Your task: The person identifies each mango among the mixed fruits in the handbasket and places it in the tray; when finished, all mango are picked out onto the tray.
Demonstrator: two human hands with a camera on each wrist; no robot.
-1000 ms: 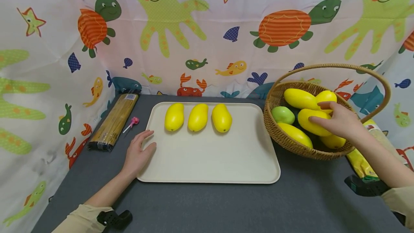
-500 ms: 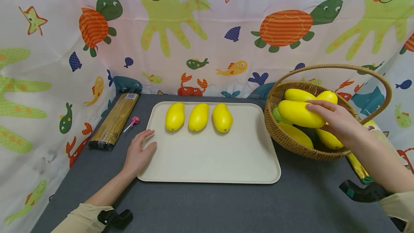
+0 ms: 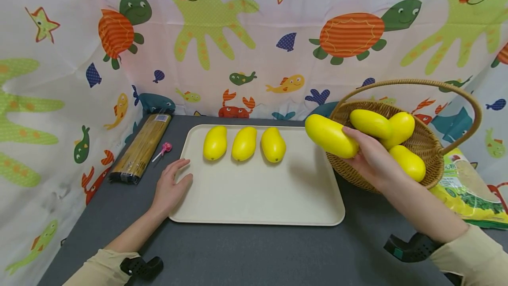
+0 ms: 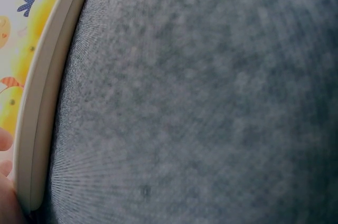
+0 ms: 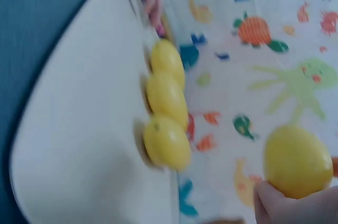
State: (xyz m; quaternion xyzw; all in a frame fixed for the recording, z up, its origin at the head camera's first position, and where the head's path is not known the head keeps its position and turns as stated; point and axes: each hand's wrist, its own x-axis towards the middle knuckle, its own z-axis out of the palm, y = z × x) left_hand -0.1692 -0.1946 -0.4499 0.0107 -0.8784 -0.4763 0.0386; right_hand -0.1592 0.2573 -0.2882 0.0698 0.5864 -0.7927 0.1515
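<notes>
My right hand (image 3: 369, 156) grips a yellow mango-shaped fruit (image 3: 327, 133) over the tray's right edge, beside the wicker basket (image 3: 430, 153). In the right wrist view, thumb and fingers clasp this mango (image 5: 297, 161) at lower right. Three similar yellow mangoes (image 3: 214, 143) lie in a row along the back of the cream tray (image 3: 254, 193). My left hand (image 3: 170, 189) rests on the tray's left edge with fingers relaxed. In the left wrist view only its fingertips show beside the tray rim (image 4: 45, 92). More yellow mangoes (image 3: 371, 122) sit in the basket, partly hidden by my right arm.
A pack of long brown sticks (image 3: 140, 149) lies at the left, with a pink lollipop (image 3: 162, 151) next to it. The basket's tall handle (image 3: 409, 82) arches upward. A yellow bag (image 3: 472, 189) lies behind my right forearm. A printed cloth (image 3: 254, 34) hangs behind the table.
My right hand has taken hold of a yellow mango in the basket, lifted it out and carried it left over the tray's edge. The left hand has stayed in place.
</notes>
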